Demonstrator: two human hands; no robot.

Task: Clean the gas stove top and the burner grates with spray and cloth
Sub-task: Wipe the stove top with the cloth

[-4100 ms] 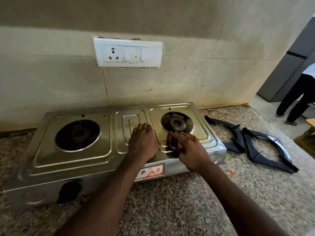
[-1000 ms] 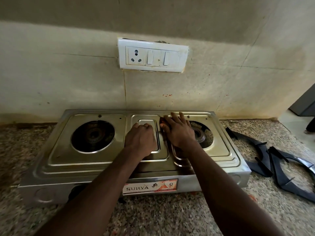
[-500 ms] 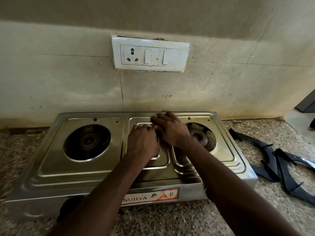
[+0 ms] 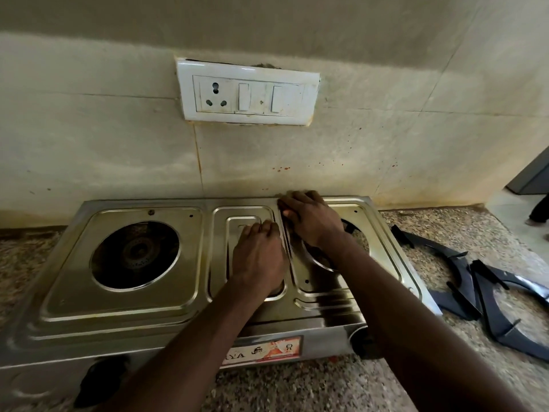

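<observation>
A steel two-burner gas stove (image 4: 127,310) sits on the granite counter with its grates off. My left hand (image 4: 258,260) rests on the raised centre panel, fingers curled under, and I see nothing in it. My right hand (image 4: 309,218) lies flat at the stove's back edge, between the centre panel and the right burner (image 4: 353,230), its fingers pointing left and blurred. My right forearm hides most of that burner. The left burner (image 4: 135,254) is uncovered. Two black burner grates (image 4: 457,278) (image 4: 511,310) lie on the counter to the right. No cloth or spray bottle shows.
A white socket and switch panel (image 4: 248,93) hangs on the stained wall behind the stove. Speckled granite counter (image 4: 297,391) runs along the front. A black knob (image 4: 101,379) is on the stove's front left. Someone's leg (image 4: 539,209) stands at the far right edge.
My right hand has slid from the front of the right burner up and left to the back edge. My left hand has stayed on the centre panel.
</observation>
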